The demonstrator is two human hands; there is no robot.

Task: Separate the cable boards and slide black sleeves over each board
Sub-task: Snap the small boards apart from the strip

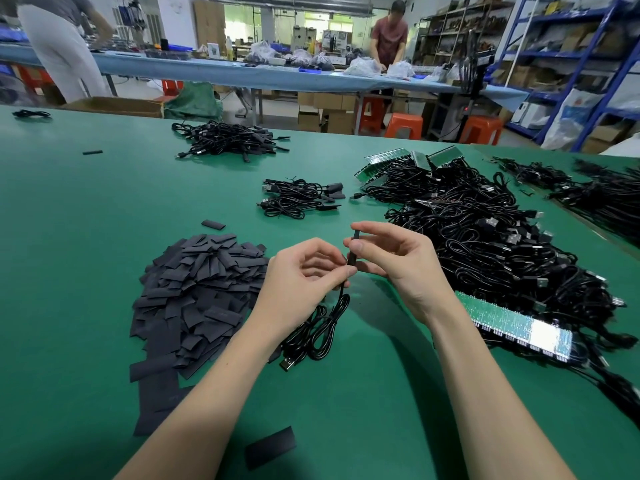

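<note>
My right hand (394,261) pinches a black sleeve (354,247), held upright between thumb and fingers. Just below it, my left hand (304,271) pinches the cable at the sleeve's lower end. The coiled black cable (318,330) with its USB plug hangs from that hand onto the green table (86,202). Whether a board is inside the sleeve is hidden. A heap of loose black sleeves (197,296) lies to the left of my hands. A joined strip of green cable boards (512,323) lies to the right, on a big tangle of black cables (485,237).
A small group of sleeved cables (298,197) lies beyond my hands, and a larger pile (228,138) sits farther back. More board strips (408,161) top the tangle's far end. Single sleeves lie near the front edge (270,446). Two people work at a far table.
</note>
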